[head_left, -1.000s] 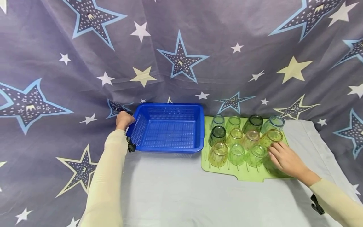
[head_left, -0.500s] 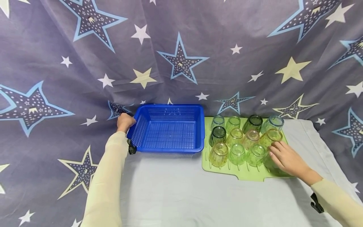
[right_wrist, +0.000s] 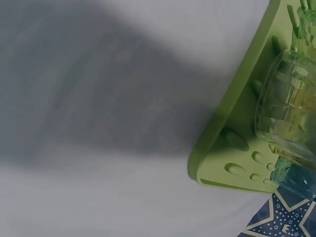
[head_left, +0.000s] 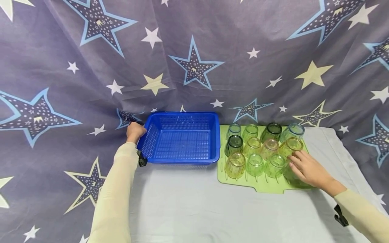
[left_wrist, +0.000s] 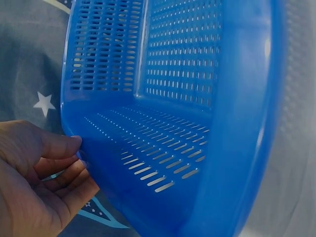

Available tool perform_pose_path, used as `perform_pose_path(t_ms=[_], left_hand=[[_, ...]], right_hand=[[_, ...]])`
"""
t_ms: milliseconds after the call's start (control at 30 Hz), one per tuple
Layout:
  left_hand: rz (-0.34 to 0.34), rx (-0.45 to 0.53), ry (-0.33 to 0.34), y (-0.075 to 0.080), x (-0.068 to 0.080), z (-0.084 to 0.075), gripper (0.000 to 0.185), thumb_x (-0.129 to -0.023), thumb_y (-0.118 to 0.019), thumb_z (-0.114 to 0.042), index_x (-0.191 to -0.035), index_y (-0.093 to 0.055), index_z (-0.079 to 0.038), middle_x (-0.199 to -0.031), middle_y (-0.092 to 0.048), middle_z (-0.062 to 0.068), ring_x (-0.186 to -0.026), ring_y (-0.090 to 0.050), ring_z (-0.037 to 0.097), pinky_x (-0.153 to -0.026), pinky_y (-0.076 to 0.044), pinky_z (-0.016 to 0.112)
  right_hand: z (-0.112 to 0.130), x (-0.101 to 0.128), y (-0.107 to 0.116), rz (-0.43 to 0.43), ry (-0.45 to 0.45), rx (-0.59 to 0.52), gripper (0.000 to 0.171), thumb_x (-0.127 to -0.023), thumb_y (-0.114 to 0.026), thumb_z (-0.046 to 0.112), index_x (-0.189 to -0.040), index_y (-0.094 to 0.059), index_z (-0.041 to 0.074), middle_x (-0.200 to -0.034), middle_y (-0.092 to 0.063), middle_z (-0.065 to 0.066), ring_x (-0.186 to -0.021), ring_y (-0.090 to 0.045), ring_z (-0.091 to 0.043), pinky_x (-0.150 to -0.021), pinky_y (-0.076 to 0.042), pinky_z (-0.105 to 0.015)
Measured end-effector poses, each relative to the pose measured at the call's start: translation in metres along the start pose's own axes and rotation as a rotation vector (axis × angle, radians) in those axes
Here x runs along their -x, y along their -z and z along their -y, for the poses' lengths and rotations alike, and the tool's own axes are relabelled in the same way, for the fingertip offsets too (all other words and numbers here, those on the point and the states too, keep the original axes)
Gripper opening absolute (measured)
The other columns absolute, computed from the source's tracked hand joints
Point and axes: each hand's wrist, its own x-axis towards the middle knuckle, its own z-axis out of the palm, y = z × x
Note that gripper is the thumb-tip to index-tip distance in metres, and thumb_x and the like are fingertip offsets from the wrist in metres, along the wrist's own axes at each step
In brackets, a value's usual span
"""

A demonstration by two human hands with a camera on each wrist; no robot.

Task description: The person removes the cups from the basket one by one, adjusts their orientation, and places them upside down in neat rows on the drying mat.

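My left hand [head_left: 135,131] grips the left rim of a blue plastic basket [head_left: 182,161]; in the left wrist view the thumb [left_wrist: 61,144] lies on the rim with the fingers curled beneath. The basket has slotted walls, and its inside is bare. My right hand [head_left: 308,170] is at the front of an upside-down yellow glass [head_left: 294,144], fingers bent and fingertips right at its side. Whether they pinch it I cannot tell. No part of that hand shows in the right wrist view, where a clear yellowish glass [right_wrist: 286,108] stands at the right edge.
Several upside-down glasses in green, blue, pink, yellow and dark tints, such as a dark green glass [head_left: 234,145], stand in rows on a green drying mat [head_left: 270,188] right of the basket. A white cloth [head_left: 194,202] covers the table. A star-patterned curtain [head_left: 194,98] hangs behind.
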Motion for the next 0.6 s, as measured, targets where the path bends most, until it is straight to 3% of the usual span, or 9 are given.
perform_pose_path(t_ms=[133,300,433,600], left_hand=[[-0.009,-0.015,-0.006,-0.001,0.000,0.002,0.026,-0.089,-0.059,-0.017,-0.098,-0.069,0.004,-0.119,-0.068,0.031,-0.112,-0.064,0.046,-0.099,-0.051,0.054],[-0.028,-0.009,-0.044,-0.001,0.002,0.001,0.013,-0.087,-0.060,-0.015,-0.078,-0.060,-0.006,-0.101,-0.070,0.023,-0.099,-0.065,0.041,-0.093,-0.053,0.053],[-0.033,0.019,-0.084,0.001,0.003,0.003,0.013,-0.086,-0.064,-0.014,-0.080,-0.067,-0.003,-0.107,-0.072,0.026,-0.106,-0.065,0.044,-0.097,-0.052,0.054],[0.006,0.056,-0.092,0.005,0.003,0.005,0.025,-0.086,-0.067,-0.012,-0.100,-0.071,0.008,-0.117,-0.069,0.032,-0.110,-0.065,0.045,-0.098,-0.054,0.051]], right_hand=[[0.001,0.001,0.000,-0.018,-0.006,-0.005,0.036,-0.102,-0.046,0.022,-0.107,-0.068,-0.006,-0.095,-0.059,-0.015,-0.087,-0.050,-0.028,-0.078,-0.039,-0.040],[0.002,0.001,-0.001,-0.060,-0.006,-0.001,0.049,-0.106,-0.039,0.033,-0.107,-0.068,-0.006,-0.098,-0.061,-0.017,-0.089,-0.053,-0.029,-0.080,-0.040,-0.041],[0.003,-0.004,0.000,-0.092,-0.009,0.010,0.057,-0.107,-0.034,0.039,-0.106,-0.068,-0.006,-0.098,-0.061,-0.017,-0.087,-0.053,-0.030,-0.079,-0.040,-0.041],[0.003,-0.013,0.006,-0.115,-0.003,0.023,0.059,-0.107,-0.033,0.042,-0.106,-0.068,-0.006,-0.097,-0.061,-0.018,-0.085,-0.054,-0.031,-0.076,-0.042,-0.043]])
